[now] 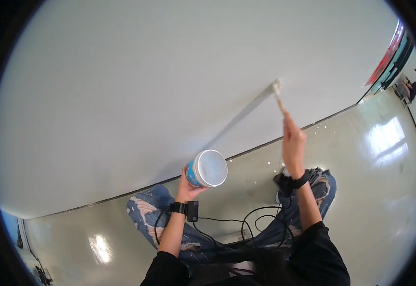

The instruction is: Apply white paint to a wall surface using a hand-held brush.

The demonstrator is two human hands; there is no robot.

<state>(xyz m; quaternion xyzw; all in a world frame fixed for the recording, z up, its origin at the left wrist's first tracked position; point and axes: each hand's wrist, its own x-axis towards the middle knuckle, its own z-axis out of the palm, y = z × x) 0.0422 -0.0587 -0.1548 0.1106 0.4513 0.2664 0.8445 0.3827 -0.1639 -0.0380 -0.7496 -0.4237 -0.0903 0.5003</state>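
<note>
White tub [198, 164] near frame centre, whitish inside, blue label [192, 175] unreadable, clasped by fingers of left hand [187, 188]; brush [279, 99], upper right, clamped in fingers of right hand [294, 145].

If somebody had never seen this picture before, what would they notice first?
Probably the brush in the right hand, up at the big pale wall. Next comes the white and blue tub that the left hand holds, lower and nearer the middle. White spots dot the shiny floor beside the wall.
</note>
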